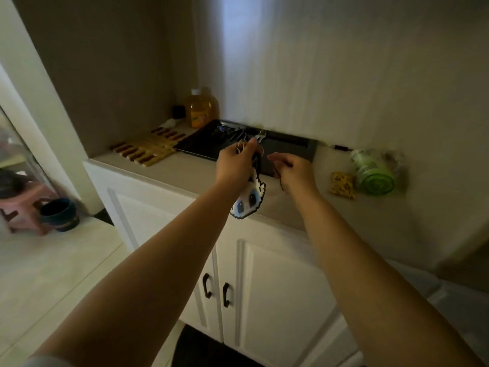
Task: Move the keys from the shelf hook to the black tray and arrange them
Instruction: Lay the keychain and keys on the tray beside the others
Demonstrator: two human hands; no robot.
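One key bunch (244, 148) pinched in left hand (235, 165), charm (248, 200) dangling. Light, floppy, likely jingly; hold by ring. Right hand (293, 169) loosely curled, empty, above tray (291, 152).

The head camera looks forward and down past both outstretched forearms onto a nearby countertop (169, 170).

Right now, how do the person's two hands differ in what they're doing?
The left hand is pinched shut on a key ring, with a white pixel-style charm dangling below it; the right hand is loosely curled and seems to carry nothing. The left hand sits slightly farther forward than the right hand. Both hover at the black tray's near edge.
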